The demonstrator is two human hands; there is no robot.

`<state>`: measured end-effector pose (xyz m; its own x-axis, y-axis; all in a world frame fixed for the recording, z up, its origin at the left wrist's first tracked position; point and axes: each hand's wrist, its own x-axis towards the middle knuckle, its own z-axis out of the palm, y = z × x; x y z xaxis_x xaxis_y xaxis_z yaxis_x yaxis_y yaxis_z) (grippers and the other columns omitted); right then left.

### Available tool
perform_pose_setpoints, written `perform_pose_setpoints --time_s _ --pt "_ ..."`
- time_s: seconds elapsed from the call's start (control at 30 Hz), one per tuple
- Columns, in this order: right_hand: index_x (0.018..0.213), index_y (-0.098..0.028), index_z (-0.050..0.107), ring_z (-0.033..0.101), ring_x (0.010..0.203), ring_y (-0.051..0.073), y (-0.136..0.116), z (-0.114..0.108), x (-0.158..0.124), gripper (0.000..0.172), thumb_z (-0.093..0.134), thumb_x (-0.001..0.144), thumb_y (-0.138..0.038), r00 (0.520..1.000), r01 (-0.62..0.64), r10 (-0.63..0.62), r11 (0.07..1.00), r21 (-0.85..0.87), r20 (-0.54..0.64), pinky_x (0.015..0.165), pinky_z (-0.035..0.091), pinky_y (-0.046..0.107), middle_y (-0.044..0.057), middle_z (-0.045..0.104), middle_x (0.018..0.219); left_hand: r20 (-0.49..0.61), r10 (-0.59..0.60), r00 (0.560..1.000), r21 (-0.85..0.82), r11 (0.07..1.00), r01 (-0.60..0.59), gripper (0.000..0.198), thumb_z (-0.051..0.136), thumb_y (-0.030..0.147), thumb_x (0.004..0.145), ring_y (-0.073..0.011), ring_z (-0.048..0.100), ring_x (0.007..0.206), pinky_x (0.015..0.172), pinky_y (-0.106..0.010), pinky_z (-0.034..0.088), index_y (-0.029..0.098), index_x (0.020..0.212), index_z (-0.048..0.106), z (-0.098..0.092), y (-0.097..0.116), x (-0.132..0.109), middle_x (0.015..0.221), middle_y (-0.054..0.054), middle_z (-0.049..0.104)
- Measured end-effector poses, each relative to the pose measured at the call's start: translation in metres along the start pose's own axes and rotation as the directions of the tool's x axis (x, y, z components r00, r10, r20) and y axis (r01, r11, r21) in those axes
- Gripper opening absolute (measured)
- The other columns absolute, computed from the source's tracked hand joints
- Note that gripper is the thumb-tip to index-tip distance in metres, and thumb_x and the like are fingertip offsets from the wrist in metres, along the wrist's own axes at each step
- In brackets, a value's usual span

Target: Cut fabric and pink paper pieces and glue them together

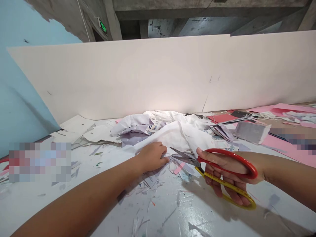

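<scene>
Scrap-strewn white tabletop (158,210) fills the near view, littered with thin paper snippets and a small pink paper strip (179,168). The left forearm (74,200) and right forearm (288,177) reach in from the near side, angled toward each other. The right hand (222,171) firmly grasps red-and-yellow looped scissors (187,158), fingers threaded through the handles, steel blades slightly parted and pointing left, just at the edge of a crumpled white sheet (170,135). The left hand (151,157) rests against that sheet, fingers curled; whether it pinches the sheet, I cannot tell. Most of the sheet still looks uncut, bunched in a heap with purple floral-printed pieces (138,130). Farther off lie torn pale paper scraps (98,133), a grey block (251,132), bright pink card sheets (283,144) and a tall white board (148,75).
</scene>
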<state>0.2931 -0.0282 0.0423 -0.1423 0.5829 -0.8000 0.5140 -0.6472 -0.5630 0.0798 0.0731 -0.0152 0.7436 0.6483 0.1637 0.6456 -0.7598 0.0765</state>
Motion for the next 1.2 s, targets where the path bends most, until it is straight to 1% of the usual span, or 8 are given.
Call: perform_pose_setpoints --time_s 0.27,0.33,0.47,0.53,0.67,0.8,1.0,1.2 --pt "0.072 -0.011 0.051 0.058 0.040 0.018 0.000 -0.001 0.002 0.078 0.011 0.066 -0.078 0.999 0.016 -0.016 1.000 -0.003 0.029 0.030 0.045 0.029 0.008 0.058 0.059 -0.057 0.034 0.998 -0.076 0.996 -0.038 0.026 0.037 0.034 0.081 -0.0151 0.052 0.077 0.065 -0.026 0.038 0.020 0.080 0.059 0.003 -0.006 -0.001 0.081 -0.003 0.056" --pt "0.072 -0.011 0.052 0.058 0.040 0.018 0.000 -0.002 0.002 0.078 0.012 0.067 -0.078 0.999 0.015 -0.015 1.000 0.007 0.037 0.030 0.045 0.029 0.008 0.058 0.059 -0.058 0.066 0.996 -0.016 0.998 -0.067 0.027 0.034 0.030 0.082 -0.0154 0.052 0.077 0.065 -0.026 0.038 0.020 0.080 0.059 0.003 -0.005 -0.001 0.079 -0.003 0.057" --pt "0.069 -0.011 0.053 0.056 0.037 0.016 0.000 -0.003 0.001 0.078 0.014 0.066 -0.079 0.999 -0.007 0.006 1.000 0.007 0.042 0.029 0.044 0.027 0.008 0.058 0.059 -0.072 0.144 0.987 0.190 0.973 -0.128 0.025 0.034 0.025 0.082 -0.0159 0.052 0.071 0.062 -0.028 0.037 0.017 0.075 0.057 0.005 -0.004 -0.001 0.074 -0.004 0.057" --pt "0.068 -0.011 0.053 0.055 0.035 0.016 -0.001 -0.002 0.001 0.079 0.015 0.064 -0.080 0.999 -0.014 0.015 1.000 -0.007 0.036 0.029 0.044 0.027 0.007 0.058 0.058 -0.087 0.163 0.983 0.244 0.960 -0.137 0.023 0.034 0.023 0.082 -0.0155 0.052 0.068 0.061 -0.028 0.036 0.017 0.074 0.055 0.006 -0.004 0.000 0.073 -0.003 0.057" --pt "0.066 -0.011 0.052 0.055 0.034 0.017 -0.005 0.003 0.001 0.079 0.015 0.062 -0.081 1.000 -0.017 0.017 1.000 -0.024 0.003 0.028 0.043 0.028 0.007 0.057 0.057 -0.118 0.152 0.981 0.248 0.961 -0.119 0.022 0.034 0.021 0.082 -0.0150 0.051 0.067 0.060 -0.027 0.036 0.018 0.074 0.054 0.008 -0.005 -0.001 0.071 -0.002 0.057" --pt "0.064 -0.011 0.049 0.056 0.036 0.017 -0.012 0.010 0.003 0.081 0.012 0.059 -0.083 0.999 -0.006 0.005 1.000 -0.023 -0.040 0.030 0.044 0.029 0.009 0.058 0.063 -0.150 0.141 0.979 0.243 0.965 -0.101 0.022 0.033 0.021 0.082 -0.0148 0.051 0.067 0.059 -0.027 0.036 0.018 0.076 0.054 0.009 -0.005 -0.002 0.070 -0.002 0.056" --pt "0.064 -0.011 0.048 0.059 0.040 0.018 -0.020 0.019 0.004 0.082 0.010 0.058 -0.083 0.997 0.053 -0.053 0.999 -0.009 -0.050 0.036 0.047 0.030 0.012 0.058 0.070 -0.190 0.138 0.972 0.308 0.948 -0.074 0.022 0.032 0.022 0.083 -0.0144 0.050 0.063 0.054 -0.027 0.033 0.017 0.073 0.051 0.009 -0.001 -0.006 0.070 -0.002 0.054" --pt "0.057 -0.015 0.046 0.058 0.044 0.019 -0.026 0.026 0.003 0.078 0.006 0.062 -0.081 0.999 0.020 -0.019 0.999 0.040 -0.027 0.037 0.047 0.032 0.006 0.051 0.058 -0.244 0.146 0.959 0.374 0.926 -0.046 0.021 0.032 0.022 0.082 -0.0157 0.050 0.060 0.051 -0.028 0.032 0.017 0.073 0.051 0.013 0.003 -0.008 0.068 -0.003 0.052"
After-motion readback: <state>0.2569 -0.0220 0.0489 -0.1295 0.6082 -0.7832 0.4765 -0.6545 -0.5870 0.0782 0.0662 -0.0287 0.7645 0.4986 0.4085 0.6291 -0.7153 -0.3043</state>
